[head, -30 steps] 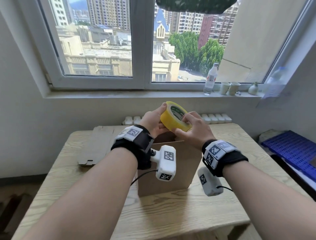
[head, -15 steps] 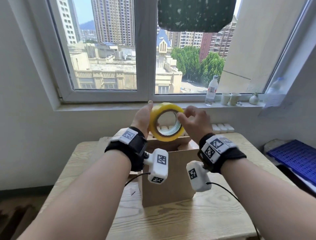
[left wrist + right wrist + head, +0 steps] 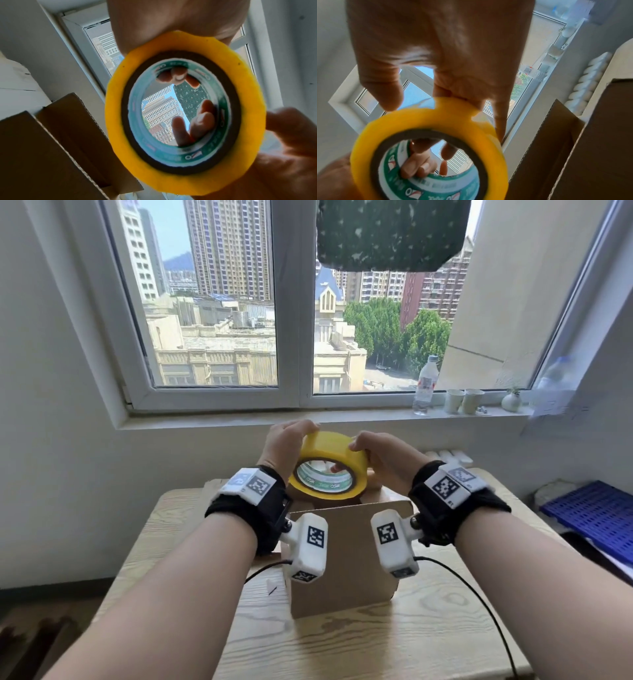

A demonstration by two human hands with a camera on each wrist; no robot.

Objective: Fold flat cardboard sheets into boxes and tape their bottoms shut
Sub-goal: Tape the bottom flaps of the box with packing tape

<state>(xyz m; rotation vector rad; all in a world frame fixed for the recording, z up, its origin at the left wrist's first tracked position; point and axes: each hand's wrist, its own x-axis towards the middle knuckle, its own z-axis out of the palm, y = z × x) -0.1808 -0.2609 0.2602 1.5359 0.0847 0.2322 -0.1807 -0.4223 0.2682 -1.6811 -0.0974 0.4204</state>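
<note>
Both hands hold a yellow tape roll [image 3: 330, 463] with a green-printed core in the air above a standing brown cardboard box [image 3: 342, 559] on the wooden table [image 3: 428, 645]. My left hand [image 3: 287, 446] grips the roll's left side, thumb on top and fingers curled into the core. My right hand [image 3: 380, 460] grips the right side, thumb on the yellow band. In the left wrist view the tape roll [image 3: 185, 180] fills the frame beside the box flaps [image 3: 56, 135]. In the right wrist view the tape roll [image 3: 426, 121] sits under my thumb, with the box [image 3: 590, 148] at right.
A windowsill [image 3: 342, 416] behind the table carries a water bottle [image 3: 425, 385], two paper cups [image 3: 464, 401] and a small vase [image 3: 511, 401]. A blue plastic crate [image 3: 596, 515] lies at the right. Camera cables trail over the table's front.
The tape roll has been lifted from the box top and turned so its open core faces me. Both hands have shifted their hold round its rim, and my view has tilted upward.
</note>
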